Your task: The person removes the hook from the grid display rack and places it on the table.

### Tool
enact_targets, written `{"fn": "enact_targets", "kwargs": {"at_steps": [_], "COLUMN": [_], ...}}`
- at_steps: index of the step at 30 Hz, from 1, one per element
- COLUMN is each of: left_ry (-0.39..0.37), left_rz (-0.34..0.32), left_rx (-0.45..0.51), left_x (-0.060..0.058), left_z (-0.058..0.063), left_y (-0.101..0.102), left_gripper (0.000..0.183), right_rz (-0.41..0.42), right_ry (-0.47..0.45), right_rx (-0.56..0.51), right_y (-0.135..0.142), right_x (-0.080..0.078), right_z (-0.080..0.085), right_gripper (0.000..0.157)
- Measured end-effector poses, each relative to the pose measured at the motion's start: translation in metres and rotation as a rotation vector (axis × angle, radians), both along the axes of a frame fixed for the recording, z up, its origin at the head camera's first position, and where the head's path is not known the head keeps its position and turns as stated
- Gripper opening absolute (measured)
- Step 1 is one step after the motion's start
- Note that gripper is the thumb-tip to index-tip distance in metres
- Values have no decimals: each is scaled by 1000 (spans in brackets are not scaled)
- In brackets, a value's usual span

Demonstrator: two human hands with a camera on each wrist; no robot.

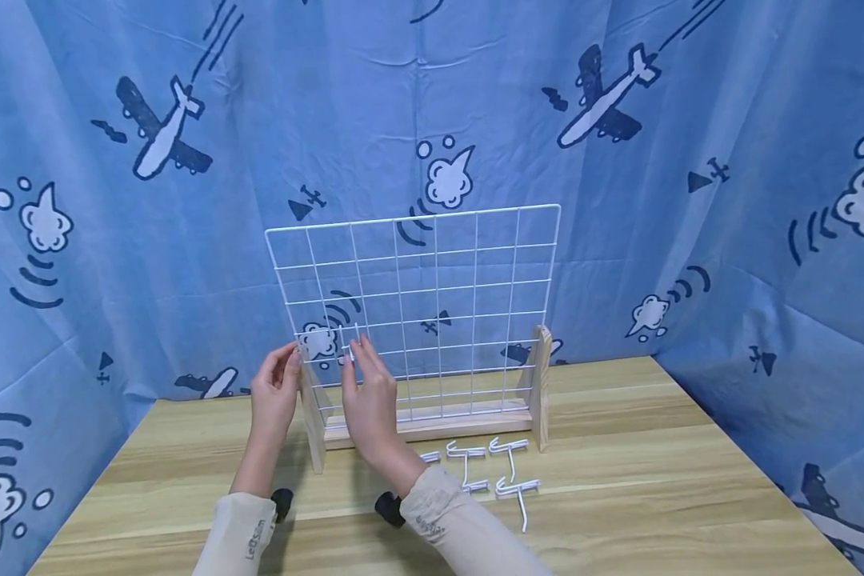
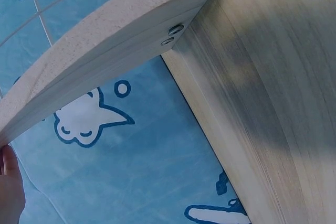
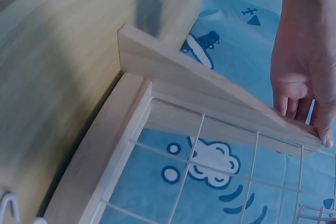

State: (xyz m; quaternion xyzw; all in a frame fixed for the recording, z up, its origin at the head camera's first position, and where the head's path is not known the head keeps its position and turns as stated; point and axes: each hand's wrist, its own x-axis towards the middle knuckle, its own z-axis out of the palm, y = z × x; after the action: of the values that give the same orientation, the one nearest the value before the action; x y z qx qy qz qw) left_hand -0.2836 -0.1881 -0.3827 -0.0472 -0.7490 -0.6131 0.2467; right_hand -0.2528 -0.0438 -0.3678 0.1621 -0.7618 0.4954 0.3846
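Note:
A white wire grid (image 1: 418, 304) stands in a wooden base with an upright at each side. My left hand (image 1: 275, 382) grips the top of the left wooden upright (image 1: 312, 420), thumb on the near side and fingers behind it; the right wrist view shows this left hand (image 3: 307, 77) on the upright (image 3: 199, 85) too. With thumb and fingertips, my right hand (image 1: 373, 400) pinches a small white wire hook (image 1: 348, 349) up against the grid's lower left part. In the right wrist view the hook (image 3: 317, 213) overlaps the wires, and the right hand is mostly out of frame.
Several more white hooks (image 1: 518, 486) lie on the wood-grain table (image 1: 619, 472), right of my right forearm. The right wooden upright (image 1: 540, 392) holds the grid's other side. A blue curtain (image 1: 245, 160) with printed planes hangs behind and at both sides.

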Motion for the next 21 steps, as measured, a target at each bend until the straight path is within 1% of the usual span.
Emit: {"fn": "enact_targets", "kwargs": {"at_steps": [6,14,21], "left_ry": [-25,-4,-5], "left_rz": [-3,1,-4], "left_rx": [-3,-14,2], "left_x": [1,0,1], "left_z": [3,2,0], "left_y": [1,1,0], "left_gripper": [41,41,41], "right_rz": [-21,-13,-11], "right_ry": [39,103,122], "right_rx": [29,16,10], "right_y": [3,4,5], "right_x": [-1,-2,-4], "right_z": [3,6,7], "right_gripper": [27,26,25]}}
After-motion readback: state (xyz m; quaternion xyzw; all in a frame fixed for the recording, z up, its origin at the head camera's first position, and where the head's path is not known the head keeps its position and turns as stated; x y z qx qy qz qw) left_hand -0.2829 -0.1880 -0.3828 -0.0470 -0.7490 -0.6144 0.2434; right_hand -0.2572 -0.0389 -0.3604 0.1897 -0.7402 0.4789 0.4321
